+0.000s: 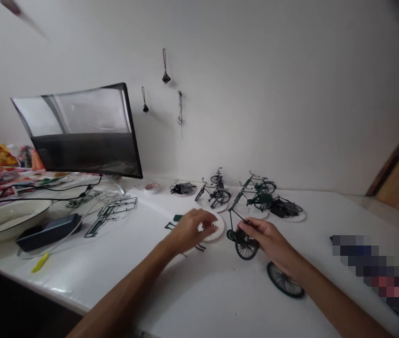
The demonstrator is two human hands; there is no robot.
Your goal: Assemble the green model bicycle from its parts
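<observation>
My right hand is closed around a small dark green model bicycle, gripping it near its rear wheel while it stands on the white table. A loose black wheel lies flat under my right forearm. My left hand reaches over a small white dish with fingers curled in a pinch; what they hold is hidden. Small dark parts lie beside that hand.
Further back stand several finished model bicycles on white dishes and a dish of dark parts. A curved monitor stands at the left, with wire frames, a dark tray, cables and a yellow tool.
</observation>
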